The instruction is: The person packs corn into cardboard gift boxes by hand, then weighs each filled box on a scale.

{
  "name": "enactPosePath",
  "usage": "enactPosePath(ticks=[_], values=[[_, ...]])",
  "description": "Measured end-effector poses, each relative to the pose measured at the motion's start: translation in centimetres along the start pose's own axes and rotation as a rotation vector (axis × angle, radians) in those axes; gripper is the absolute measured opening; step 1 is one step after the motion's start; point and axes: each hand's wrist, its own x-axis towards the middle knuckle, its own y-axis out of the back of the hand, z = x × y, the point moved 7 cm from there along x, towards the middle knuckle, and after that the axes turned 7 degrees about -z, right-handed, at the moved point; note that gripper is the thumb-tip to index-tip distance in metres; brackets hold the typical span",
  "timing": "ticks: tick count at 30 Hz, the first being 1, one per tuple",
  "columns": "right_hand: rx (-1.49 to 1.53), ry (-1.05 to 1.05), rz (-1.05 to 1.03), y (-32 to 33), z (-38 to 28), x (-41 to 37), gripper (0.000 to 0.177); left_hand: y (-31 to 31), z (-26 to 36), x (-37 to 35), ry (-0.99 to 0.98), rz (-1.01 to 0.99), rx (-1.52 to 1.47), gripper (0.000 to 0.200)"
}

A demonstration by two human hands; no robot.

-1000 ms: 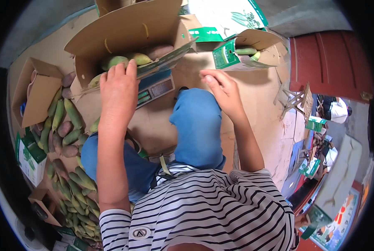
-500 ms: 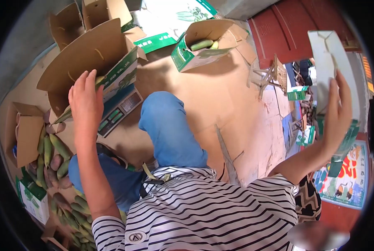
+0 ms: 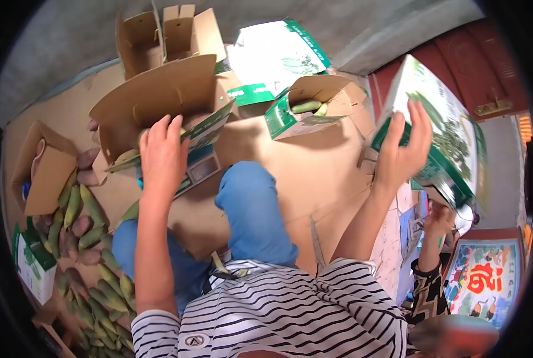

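Note:
My left hand (image 3: 164,156) lies over the near rim of a large open carton (image 3: 153,95), fingers stretched up and slightly apart. Under that carton sits a scale with a panel (image 3: 204,169), partly hidden by my arm. At the right, my right hand (image 3: 405,142) grips a corner of a white and green printed carton (image 3: 442,128), thumb and fingers spread against it. That carton is raised and tilted. Another person's hand (image 3: 439,219) is at its lower edge.
An open carton (image 3: 278,121) with green cucumber-like vegetables (image 3: 306,107) stands ahead. Empty cartons (image 3: 141,42) line the wall. Long green vegetables (image 3: 108,295) and reddish tubers (image 3: 81,225) are piled at left, near another carton (image 3: 51,185). A red door (image 3: 457,56) is at upper right.
The printed carton at the right has swung left and turned, with my right hand moving left along with it. The other person's hand has come into view. My left hand stays at the large carton's rim.

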Motion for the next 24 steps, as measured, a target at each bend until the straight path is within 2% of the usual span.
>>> enactPosePath(ticks=[1, 2, 3, 4, 6, 8, 9, 11, 13, 15, 16, 21, 23, 24], values=[[-0.097, 0.071, -0.001, 2.3, -0.5, 0.2, 0.028, 0.0, 0.0, -0.1, 0.015, -0.018, 0.017, 0.043], [-0.146, 0.031, 0.093, 5.4, 2.3, 1.0, 0.027, -0.3, -0.2, 0.2, 0.014, -0.022, 0.019, 0.043], [-0.262, 0.048, 0.136, 8.4, 4.9, 2.5, 0.034, -0.8, -0.2, 0.1, 0.008, -0.044, 0.020, 0.044], [-0.667, -0.037, 0.101, 10.3, 7.1, 3.8, 0.048, -1.0, -0.1, 0.1, 0.004, -0.046, 0.023, 0.045], [-0.903, -0.223, -0.219, 11.1, 19.4, 5.0, 0.060, -1.4, 0.5, 0.6, -0.024, -0.068, 0.006, 0.045], [-0.406, -0.598, -0.625, 8.2, 29.2, 4.2, 0.054, -1.6, 1.3, 0.7, -0.036, -0.072, -0.022, 0.044], [-0.132, -0.765, -0.819, 5.9, 31.4, 2.6, 0.052, -1.8, 1.7, 0.8, -0.052, -0.071, -0.031, 0.044], [0.596, -0.898, -0.977, 0.5, 30.3, 0.2, 0.042, -2.0, 1.7, 0.6, -0.054, -0.063, -0.037, 0.044], [0.764, -0.879, -1.040, -3.1, 26.9, -0.9, 0.024, -1.5, 1.3, 0.3, -0.046, -0.025, -0.041, 0.043], [0.657, -0.600, -1.154, -6.3, 21.6, 0.9, 0.017, -1.4, 0.5, 0.1, -0.027, -0.011, -0.035, 0.044], [0.757, -0.612, -1.234, -8.8, 19.5, 1.1, 0.014, -1.1, 0.3, 0.0, -0.016, -0.010, -0.025, 0.044], [0.778, -0.347, -1.182, -15.1, 13.9, 11.3, 0.013, -0.6, -1.0, -0.5, 0.043, -0.030, 0.004, 0.043], [0.740, -0.236, -1.089, -18.5, 15.7, 17.2, 0.014, -0.7, -1.5, -0.5, 0.079, -0.047, 0.024, 0.044], [0.721, -0.181, -0.954, -19.3, 15.6, 20.3, 0.017, -0.8, -1.7, -0.5, 0.097, -0.062, 0.033, 0.044]])
